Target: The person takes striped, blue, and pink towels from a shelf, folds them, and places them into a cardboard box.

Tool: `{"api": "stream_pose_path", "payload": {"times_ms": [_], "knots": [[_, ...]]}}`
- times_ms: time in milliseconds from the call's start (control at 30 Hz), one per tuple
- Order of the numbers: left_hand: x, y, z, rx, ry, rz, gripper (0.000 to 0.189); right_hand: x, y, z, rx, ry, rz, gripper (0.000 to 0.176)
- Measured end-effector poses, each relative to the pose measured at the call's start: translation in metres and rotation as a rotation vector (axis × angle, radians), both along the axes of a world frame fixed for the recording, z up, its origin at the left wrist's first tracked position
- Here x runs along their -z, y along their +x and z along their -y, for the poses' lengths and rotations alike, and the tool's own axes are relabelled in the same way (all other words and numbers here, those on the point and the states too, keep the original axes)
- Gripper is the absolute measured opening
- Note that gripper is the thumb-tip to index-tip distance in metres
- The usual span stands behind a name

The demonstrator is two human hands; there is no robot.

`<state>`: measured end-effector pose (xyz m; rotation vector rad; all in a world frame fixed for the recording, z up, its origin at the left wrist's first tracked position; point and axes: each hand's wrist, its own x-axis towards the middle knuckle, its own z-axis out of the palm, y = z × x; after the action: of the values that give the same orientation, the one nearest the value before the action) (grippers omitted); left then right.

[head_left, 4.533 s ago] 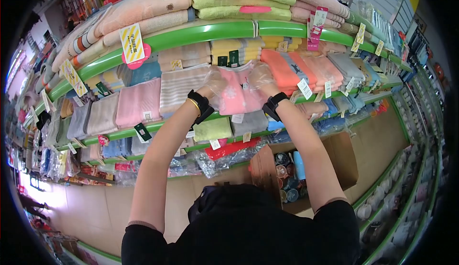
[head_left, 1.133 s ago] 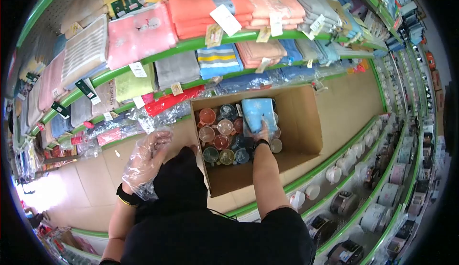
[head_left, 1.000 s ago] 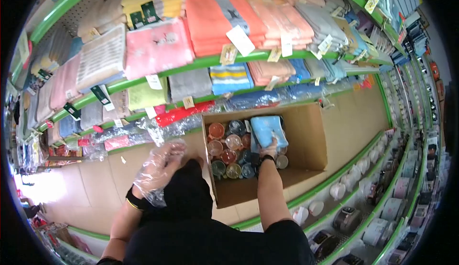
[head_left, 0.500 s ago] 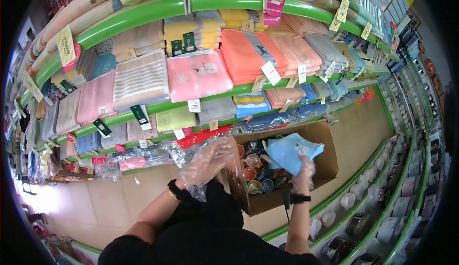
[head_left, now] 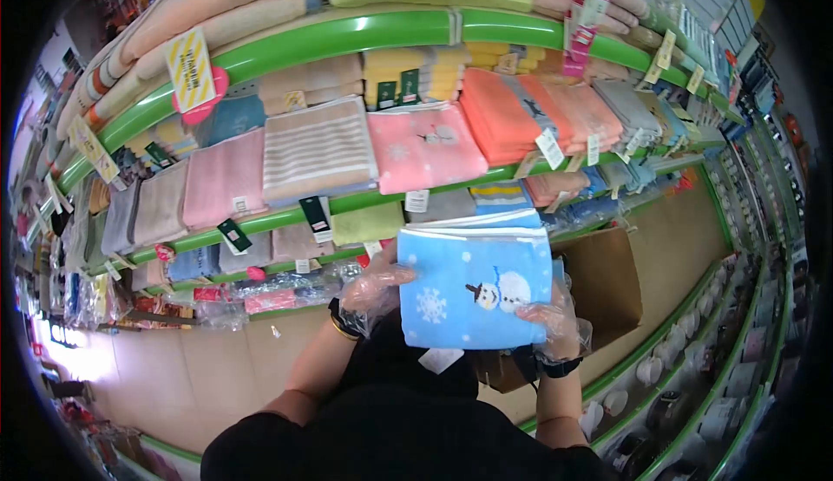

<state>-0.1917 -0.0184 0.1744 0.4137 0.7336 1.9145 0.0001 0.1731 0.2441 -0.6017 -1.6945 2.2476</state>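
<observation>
A folded light-blue towel (head_left: 455,277) with a snowman and snowflakes is held up in front of me, a white tag (head_left: 441,359) hanging below it. My left hand (head_left: 375,283), in a clear plastic glove, grips its left edge. At its right edge, my right hand (head_left: 555,318), gloved the same way, has the thumb over the front. The cardboard box (head_left: 616,277) stands behind the towel, which hides most of what it contains. Beyond the towel, a pink snowman towel (head_left: 425,147) lies on the shelf.
Green-edged shelves (head_left: 382,30) of folded towels curve across the front. A beige striped towel (head_left: 317,147) and an orange towel (head_left: 503,112) flank the pink one. On the right, low shelves (head_left: 685,368) hold cups and jars. Tiled floor (head_left: 208,368) shows at left.
The blue towel has come up out of the box area toward my body, now spread flat facing me. My left hand has taken hold of its left side. The view has shifted left.
</observation>
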Motion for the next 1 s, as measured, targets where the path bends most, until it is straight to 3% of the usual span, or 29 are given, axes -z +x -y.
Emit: {"api": "stream_pose_path", "payload": {"times_ms": [33, 133, 167, 367, 533, 600, 633, 700, 733, 800, 933, 1000], "knots": [[-0.007, -0.002, 0.005, -0.115, -0.04, -0.068, 0.077, 0.015, -0.014, -0.008, -0.134, 0.142, -0.018, 0.056], [-0.01, -0.012, 0.022, -0.281, -0.128, -0.274, 0.078, 0.013, -0.037, -0.003, -0.246, 0.142, 0.03, 0.06], [-0.015, -0.012, 0.026, -0.291, -0.104, -0.269, 0.071, 0.006, -0.045, -0.001, -0.292, 0.01, 0.07, 0.065], [-0.018, -0.012, 0.044, -0.423, -0.176, -0.364, 0.06, 0.003, -0.081, 0.006, -0.433, 0.082, 0.08, 0.083], [-0.024, -0.008, 0.06, -0.499, -0.164, -0.304, 0.054, 0.022, -0.105, 0.015, -0.465, 0.159, 0.004, 0.091], [-0.026, -0.007, 0.063, -0.565, -0.17, -0.32, 0.051, 0.028, -0.114, 0.027, -0.248, 0.248, -0.311, 0.093], [-0.026, -0.008, 0.065, -0.57, -0.174, -0.321, 0.051, 0.028, -0.116, 0.027, -0.253, 0.244, -0.312, 0.093], [-0.026, -0.008, 0.064, -0.581, -0.193, -0.308, 0.05, 0.026, -0.119, 0.022, -0.22, 0.597, -0.317, 0.09], [-0.027, -0.008, 0.062, -0.569, -0.189, -0.306, 0.05, 0.026, -0.116, 0.021, -0.21, 0.601, -0.312, 0.09], [-0.027, -0.004, 0.059, -0.576, -0.148, -0.303, 0.051, 0.027, -0.109, 0.02, -0.289, 0.374, -0.222, 0.079], [-0.024, -0.001, 0.054, -0.554, -0.115, -0.282, 0.052, 0.028, -0.1, 0.017, -0.25, 0.446, -0.144, 0.065], [-0.016, -0.006, 0.056, -0.548, -0.164, -0.338, 0.049, 0.021, -0.101, 0.023, -0.243, 0.327, -0.084, 0.053]]}}
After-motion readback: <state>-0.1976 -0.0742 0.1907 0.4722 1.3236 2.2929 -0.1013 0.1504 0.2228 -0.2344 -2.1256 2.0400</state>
